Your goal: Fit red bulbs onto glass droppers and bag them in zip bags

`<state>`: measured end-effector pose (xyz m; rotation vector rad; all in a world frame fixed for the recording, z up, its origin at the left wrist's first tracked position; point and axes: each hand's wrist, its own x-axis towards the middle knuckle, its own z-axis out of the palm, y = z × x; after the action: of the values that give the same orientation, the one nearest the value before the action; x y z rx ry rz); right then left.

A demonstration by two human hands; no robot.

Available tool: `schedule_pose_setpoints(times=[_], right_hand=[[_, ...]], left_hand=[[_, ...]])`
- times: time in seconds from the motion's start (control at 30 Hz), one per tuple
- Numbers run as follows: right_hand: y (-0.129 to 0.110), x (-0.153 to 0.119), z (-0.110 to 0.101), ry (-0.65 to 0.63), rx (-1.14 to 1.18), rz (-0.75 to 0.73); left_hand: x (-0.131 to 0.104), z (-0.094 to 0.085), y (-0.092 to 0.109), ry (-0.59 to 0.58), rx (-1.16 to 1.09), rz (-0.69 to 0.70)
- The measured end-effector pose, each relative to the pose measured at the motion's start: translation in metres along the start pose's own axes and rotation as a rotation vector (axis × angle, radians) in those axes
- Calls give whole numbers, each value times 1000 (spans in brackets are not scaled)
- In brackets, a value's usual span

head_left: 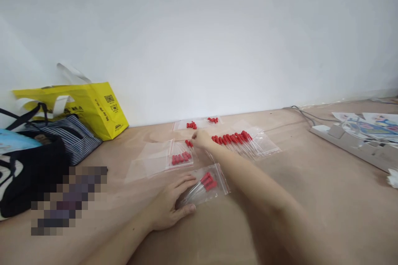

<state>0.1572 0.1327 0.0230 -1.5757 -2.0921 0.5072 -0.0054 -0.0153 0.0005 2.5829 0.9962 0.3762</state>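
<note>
My left hand (174,203) lies on the brown surface with thumb and fingers spread, touching the edge of a clear zip bag (220,198) that holds several red-ended sticks (209,181). Farther forward, my right hand (201,138) is closed, its fingertips at a small group of red-tipped sticks; what it pinches is too small to make out. A row of red-tipped sticks (233,137) fans out to its right, partly over clear bags (269,145). Left of it is another clear bag (186,165) with several red ends (180,158). Two more red clusters (191,125) (213,120) sit near the wall.
At the left stand a yellow bag (93,107), a striped pouch (81,140) and a black bag (37,174). To the right lie a white power strip (345,145) with cables and some printed sheets (379,124). A white wall (217,41) rises behind.
</note>
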Motion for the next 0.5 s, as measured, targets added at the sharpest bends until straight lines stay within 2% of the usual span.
schedule_pose_setpoints(times=[0.1,0.23,0.37,0.5], right_hand=[[-8,18,17,-20,-63,57],[-11,31,26,-106,-117,93],[-14,36,26,-187,-108,53],[-15,34,15,-124,-30,6]], left_hand=[[-1,0,1,-1,-17,-11],[-1,-2,4,-24,-27,-14],[-1,-3,5,-28,-19,-12],[-1,-2,4,-19,-3,-24]])
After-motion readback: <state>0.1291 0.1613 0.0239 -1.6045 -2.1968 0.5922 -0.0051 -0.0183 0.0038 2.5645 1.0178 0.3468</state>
